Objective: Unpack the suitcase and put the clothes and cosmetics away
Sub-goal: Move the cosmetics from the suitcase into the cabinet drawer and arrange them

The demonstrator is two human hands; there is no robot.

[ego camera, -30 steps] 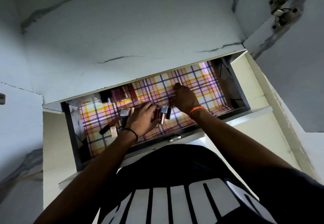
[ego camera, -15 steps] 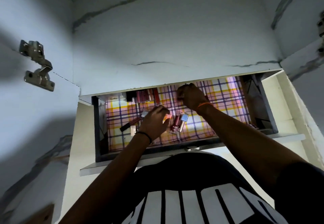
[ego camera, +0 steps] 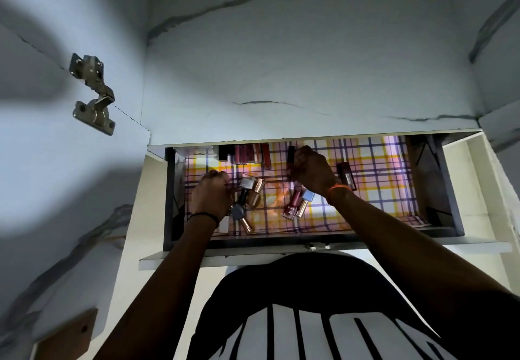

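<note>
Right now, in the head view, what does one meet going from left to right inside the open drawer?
Left hand → gold-capped bottles → dark red bottle beside a light blue one → right hand just behind them → dark tube → bare checked liner.

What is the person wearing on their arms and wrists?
Both forearms are bare. The left wrist has a thin black band; the right wrist has a thin orange thread. A dark short sleeve covers the right upper arm. The shirt is black with large white markings.
</note>
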